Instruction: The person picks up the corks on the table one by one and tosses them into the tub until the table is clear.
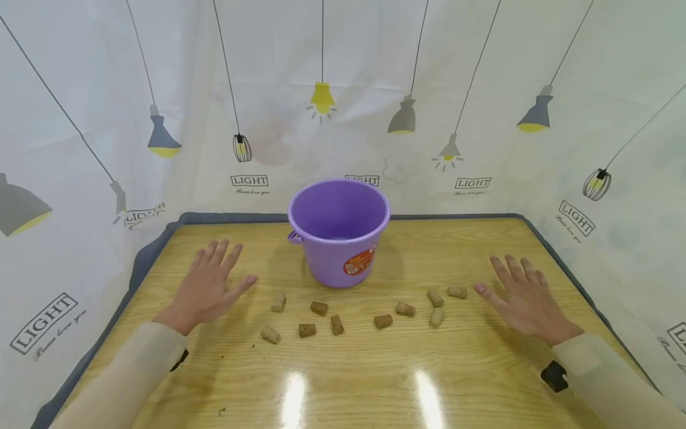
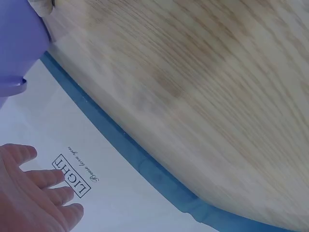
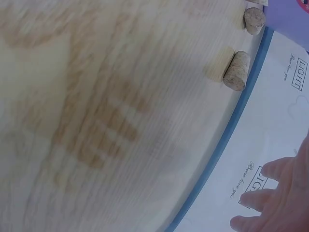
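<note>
A purple bucket [image 1: 339, 256] with an orange-red label stands upright at the back middle of the wooden table. Several corks lie scattered in front of it, among them a pale cork [image 1: 270, 333] and a darker cork [image 1: 307, 330] on the left. On the right, one cork [image 1: 457, 292] lies closest to my right hand [image 1: 527, 301], which is spread with straight fingers and holds nothing. My left hand [image 1: 209, 286] is likewise spread, left of the bucket, holding nothing. The right wrist view shows a cork [image 3: 236, 71] apart from the fingers [image 3: 258, 199].
The wooden table [image 1: 354, 375] has a dark blue edging [image 1: 236, 218]. White cloth walls [image 1: 278, 59] printed with lamps enclose it at the back and both sides. Black straps [image 1: 554, 376] sit at the wrists. Small dark specks mark the table's left front.
</note>
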Demonstrator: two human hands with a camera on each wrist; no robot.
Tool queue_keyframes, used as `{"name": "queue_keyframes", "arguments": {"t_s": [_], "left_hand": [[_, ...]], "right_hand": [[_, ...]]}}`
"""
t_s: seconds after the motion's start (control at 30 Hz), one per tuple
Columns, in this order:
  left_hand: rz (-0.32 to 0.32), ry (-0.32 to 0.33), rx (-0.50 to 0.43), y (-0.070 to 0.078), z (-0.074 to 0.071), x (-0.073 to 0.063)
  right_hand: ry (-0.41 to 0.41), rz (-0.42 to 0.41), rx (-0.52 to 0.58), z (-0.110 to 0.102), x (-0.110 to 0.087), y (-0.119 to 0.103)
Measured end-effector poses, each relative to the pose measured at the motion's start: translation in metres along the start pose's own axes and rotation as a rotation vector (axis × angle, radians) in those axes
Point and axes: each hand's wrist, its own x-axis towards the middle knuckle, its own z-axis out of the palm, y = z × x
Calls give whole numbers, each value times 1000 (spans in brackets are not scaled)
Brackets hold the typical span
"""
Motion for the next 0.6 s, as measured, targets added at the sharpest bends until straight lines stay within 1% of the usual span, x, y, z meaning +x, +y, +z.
{"name": "queue_keyframes", "arguments": {"t_s": [0.37, 0.6], "left_hand": [[18, 23, -36, 9, 0, 10], [28, 11, -63, 16, -2, 19]], "right_hand": [[3, -7, 16, -1, 0, -8], [-8, -17, 17, 0, 0, -13]]}}
